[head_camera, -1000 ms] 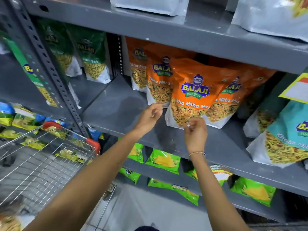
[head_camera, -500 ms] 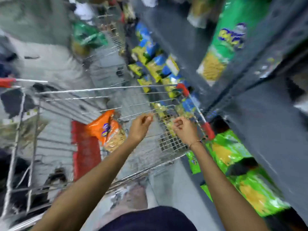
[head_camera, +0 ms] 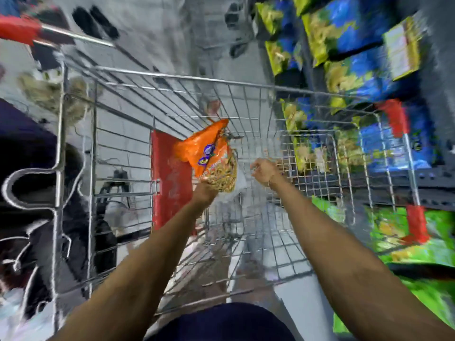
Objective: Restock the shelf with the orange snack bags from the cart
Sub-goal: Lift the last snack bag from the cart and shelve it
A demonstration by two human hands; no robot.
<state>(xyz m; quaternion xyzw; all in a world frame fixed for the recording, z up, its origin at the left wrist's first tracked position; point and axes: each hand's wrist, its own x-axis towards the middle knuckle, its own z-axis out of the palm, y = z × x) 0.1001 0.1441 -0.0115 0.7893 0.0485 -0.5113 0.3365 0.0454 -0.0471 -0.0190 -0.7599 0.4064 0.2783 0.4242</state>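
Inside the silver wire shopping cart (head_camera: 172, 80), the left hand (head_camera: 203, 193) grips the crinkled orange snack bag (head_camera: 211, 156) from below. At three o'clock of the bag, the right hand (head_camera: 264, 172) hangs loosely curled and empty.

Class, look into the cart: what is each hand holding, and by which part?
The left hand is at the bottom end of the orange snack bag, apparently gripping it. The right hand holds nothing.

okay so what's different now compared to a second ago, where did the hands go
Both hands left the orange bags on the shelf and swung down into the cart. The left hand has reached the orange snack bag and appears to grip its lower end; the right hand hangs beside it, holding nothing. The bag lies about where it did half a second ago.
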